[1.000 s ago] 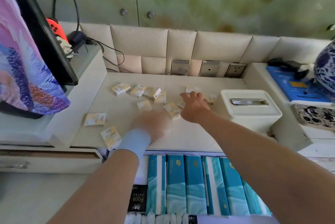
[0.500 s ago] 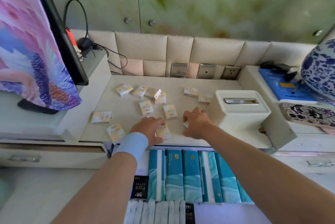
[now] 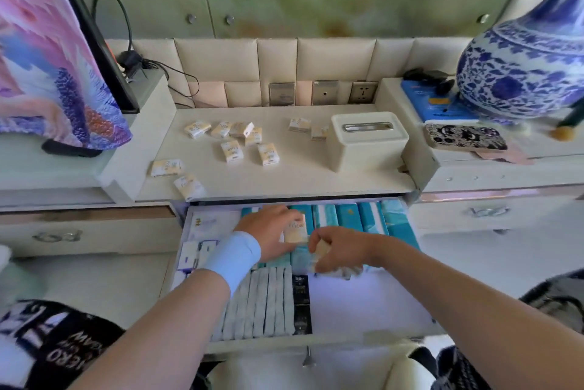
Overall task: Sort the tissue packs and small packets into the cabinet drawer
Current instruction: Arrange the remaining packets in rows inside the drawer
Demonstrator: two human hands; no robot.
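Note:
The cabinet drawer (image 3: 373,304) stands pulled out below the counter, holding a row of teal tissue packs (image 3: 347,215) at the back and several white packs (image 3: 262,304) in front. Over the drawer, my left hand (image 3: 268,231) holds a small cream packet (image 3: 295,230). My right hand (image 3: 338,252) pinches another small cream packet (image 3: 320,252) just beside it. Several more small cream packets (image 3: 232,151) lie scattered on the counter (image 3: 284,178) above.
A white tissue box (image 3: 368,140) sits on the counter's right. A blue and white vase (image 3: 521,73) and a patterned case (image 3: 464,136) stand on the raised ledge at the right. A screen (image 3: 57,51) with cables fills the left ledge. Closed drawers flank the open one.
Both hands have come back from the counter, each with a small packet, and are now over the open drawer. The view has tilted down, showing more of the drawer.

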